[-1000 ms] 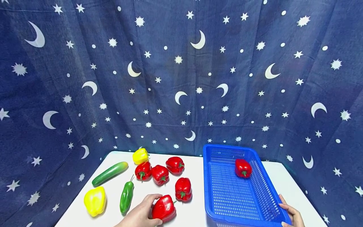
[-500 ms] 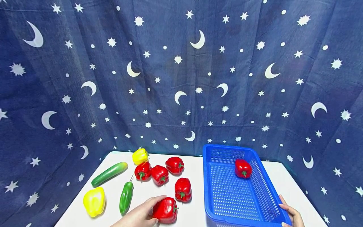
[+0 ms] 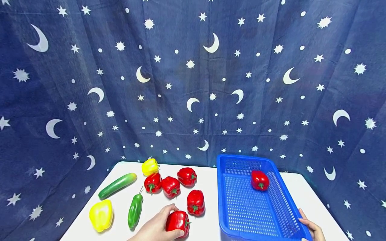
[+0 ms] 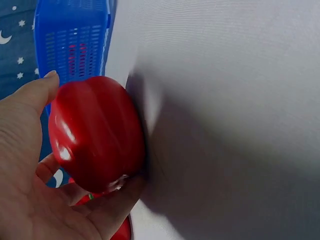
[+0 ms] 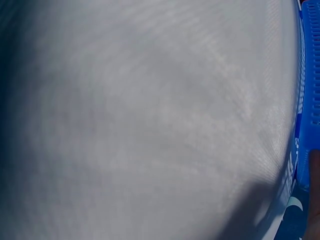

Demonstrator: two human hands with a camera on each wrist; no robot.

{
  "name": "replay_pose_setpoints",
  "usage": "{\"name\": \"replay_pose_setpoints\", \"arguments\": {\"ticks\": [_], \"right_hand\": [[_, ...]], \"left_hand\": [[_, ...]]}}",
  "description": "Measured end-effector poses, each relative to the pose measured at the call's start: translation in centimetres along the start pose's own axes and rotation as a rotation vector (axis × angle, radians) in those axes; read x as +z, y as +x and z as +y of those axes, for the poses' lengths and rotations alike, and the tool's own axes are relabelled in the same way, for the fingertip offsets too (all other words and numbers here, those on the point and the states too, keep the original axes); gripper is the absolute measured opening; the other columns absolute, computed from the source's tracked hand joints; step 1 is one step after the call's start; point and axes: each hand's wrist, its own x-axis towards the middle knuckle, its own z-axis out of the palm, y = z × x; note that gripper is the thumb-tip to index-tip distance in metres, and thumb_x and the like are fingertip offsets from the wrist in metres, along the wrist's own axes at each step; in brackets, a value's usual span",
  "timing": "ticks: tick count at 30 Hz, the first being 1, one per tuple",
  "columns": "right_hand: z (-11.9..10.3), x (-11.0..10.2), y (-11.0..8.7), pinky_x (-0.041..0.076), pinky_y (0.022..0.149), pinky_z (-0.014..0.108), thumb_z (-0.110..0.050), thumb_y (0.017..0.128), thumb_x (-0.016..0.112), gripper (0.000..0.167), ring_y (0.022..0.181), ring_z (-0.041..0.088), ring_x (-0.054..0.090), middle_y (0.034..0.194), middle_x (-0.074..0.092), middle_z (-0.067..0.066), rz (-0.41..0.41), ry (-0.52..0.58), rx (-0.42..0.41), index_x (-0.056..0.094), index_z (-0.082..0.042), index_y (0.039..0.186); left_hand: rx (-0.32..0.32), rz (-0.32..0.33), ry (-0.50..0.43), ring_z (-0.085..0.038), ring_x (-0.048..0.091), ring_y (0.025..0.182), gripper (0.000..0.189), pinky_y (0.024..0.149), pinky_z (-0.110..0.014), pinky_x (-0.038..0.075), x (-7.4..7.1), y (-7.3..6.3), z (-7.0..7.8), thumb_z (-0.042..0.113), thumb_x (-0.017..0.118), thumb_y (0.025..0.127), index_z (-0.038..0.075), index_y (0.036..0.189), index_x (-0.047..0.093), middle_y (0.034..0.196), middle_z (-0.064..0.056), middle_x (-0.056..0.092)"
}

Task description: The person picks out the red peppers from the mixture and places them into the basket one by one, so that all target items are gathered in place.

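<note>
My left hand (image 3: 159, 226) grips a red bell pepper (image 3: 178, 224) near the front of the white table, its stem pointing right. In the left wrist view, thumb and fingers lie around that pepper (image 4: 97, 132), which is at the tabletop; whether it touches cannot be told. My right hand (image 3: 314, 230) holds the right rim of a blue plastic basket (image 3: 221, 204) near its front corner, fingers on the rim and thumb partly cut off by the frame. Inside the basket, one red bell pepper (image 3: 260, 180) rests toward the back right.
Several other red bell peppers (image 3: 196, 202) lie between my left hand and the table's back. Farther left are a green chili pepper (image 3: 135, 211), a cucumber (image 3: 117, 186), a near yellow bell pepper (image 3: 101, 215) and a far one. A star-patterned blue curtain (image 3: 181, 83) surrounds the table.
The red bell pepper in my left hand has turned so its stem points right instead of up and right, and has shifted slightly right with the hand. The right hand and basket stay put.
</note>
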Motion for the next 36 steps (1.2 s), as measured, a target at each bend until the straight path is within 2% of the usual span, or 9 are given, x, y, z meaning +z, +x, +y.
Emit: {"name": "replay_pose_setpoints", "arguments": {"ticks": [5,11,15,19,21,24,28,33,36], "right_hand": [[-0.2,-1.0,0.0,0.050,0.093,0.016,0.023,0.084,0.037,0.058,0.131,0.003,0.051,0.152,0.050,-0.004,0.010,0.068,0.105,0.063,-0.001,0.129],[-0.6,-1.4,-0.1,0.052,0.091,0.018,0.016,0.090,0.045,0.046,0.129,0.002,0.052,0.150,0.052,-0.007,0.019,0.157,0.200,0.065,-0.001,0.128],[-0.9,-1.1,0.3,0.047,0.098,0.017,0.021,0.088,0.040,0.052,0.136,0.004,0.047,0.156,0.046,-0.003,-0.042,0.137,0.132,0.059,0.002,0.133],[-1.4,-0.4,0.7,0.040,0.104,0.015,0.028,0.082,0.033,0.060,0.142,0.005,0.041,0.159,0.041,0.001,-0.050,0.082,0.079,0.052,0.006,0.134],[-1.8,-0.1,0.8,0.040,0.102,0.014,0.030,0.077,0.030,0.067,0.141,0.002,0.041,0.159,0.041,-0.003,-0.019,0.044,0.113,0.050,0.003,0.135],[-2.4,0.3,0.8,0.048,0.091,0.015,0.033,0.072,0.028,0.075,0.132,-0.004,0.048,0.155,0.045,-0.014,0.062,0.047,0.237,0.052,-0.003,0.133],[-2.9,0.4,0.8,0.055,0.077,0.023,0.033,0.074,0.031,0.075,0.120,-0.007,0.055,0.149,0.049,-0.025,0.143,0.093,0.390,0.054,-0.011,0.130],[-3.0,0.4,0.7,0.057,0.071,0.027,0.028,0.080,0.037,0.065,0.118,-0.008,0.055,0.146,0.050,-0.027,0.174,0.086,0.428,0.057,-0.012,0.127],[-3.1,0.6,0.6,0.058,0.070,0.027,0.025,0.083,0.039,0.061,0.117,-0.008,0.055,0.146,0.048,-0.029,0.177,0.038,0.438,0.055,-0.014,0.128]], "left_hand": [[0.012,0.019,0.061,-0.023,0.058,0.103,0.076,0.082,-0.050,0.060,0.2,0.0,0.2,0.050,0.088,0.075,0.019,0.131,0.047,0.116,0.000,0.056],[0.099,-0.015,0.131,-0.023,0.055,0.110,0.063,0.084,-0.045,0.060,0.1,-0.4,0.1,0.040,0.084,0.082,0.022,0.132,0.050,0.123,0.001,0.054],[0.119,-0.035,0.139,-0.032,0.053,0.122,0.063,0.087,-0.050,0.059,-0.5,-0.8,0.4,0.034,0.080,0.084,0.025,0.140,0.053,0.145,-0.009,0.047],[0.123,-0.055,0.127,-0.038,0.051,0.126,0.067,0.089,-0.053,0.057,-1.1,-1.0,0.7,0.027,0.077,0.085,0.026,0.147,0.052,0.156,-0.018,0.036],[0.127,-0.070,0.107,-0.039,0.051,0.128,0.068,0.090,-0.053,0.057,-1.3,-1.1,0.9,0.023,0.076,0.085,0.027,0.148,0.052,0.158,-0.019,0.032],[0.142,-0.082,0.077,-0.040,0.049,0.131,0.068,0.092,-0.053,0.056,-1.5,-0.9,1.0,0.020,0.076,0.084,0.028,0.147,0.053,0.161,-0.021,0.027],[0.161,-0.064,0.080,-0.043,0.045,0.134,0.065,0.094,-0.056,0.054,-1.5,-0.7,1.0,0.026,0.080,0.085,0.029,0.145,0.054,0.162,-0.022,0.024],[0.165,-0.046,0.112,-0.042,0.045,0.134,0.067,0.094,-0.054,0.055,-1.3,-0.8,0.8,0.020,0.080,0.085,0.029,0.146,0.054,0.162,-0.022,0.025],[0.169,-0.040,0.130,-0.041,0.044,0.135,0.075,0.097,-0.055,0.053,-1.3,-0.9,0.6,0.014,0.077,0.083,0.023,0.152,0.048,0.162,-0.021,0.027]]}}
